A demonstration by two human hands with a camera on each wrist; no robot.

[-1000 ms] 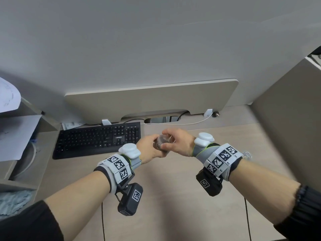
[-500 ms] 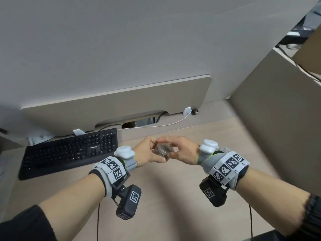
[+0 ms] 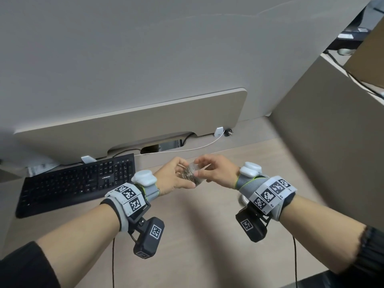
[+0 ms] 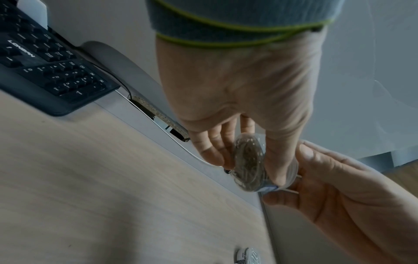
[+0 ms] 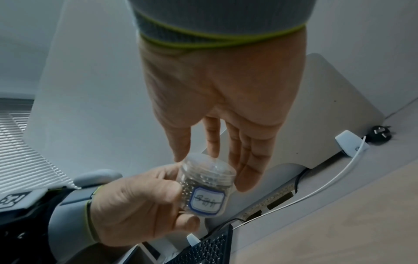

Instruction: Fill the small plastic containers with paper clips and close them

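Clear container [image 3: 192, 177] between both curled hands [image 3: 173, 179] [image 3: 218, 173]

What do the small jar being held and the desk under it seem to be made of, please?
Jar: clear, glossy plastic by the look, since the clips inside show through its wall. Desk: pale, matte, faint wood grain; possibly laminate, cannot tell.

Soft, even light is filling the head view, where the pale wood-grain tabletop [image 3: 197, 235] is smearing toward the right edge. Both wrist views are showing dimmer and bluish, with the black computer keyboard [image 4: 45, 71] blurring.
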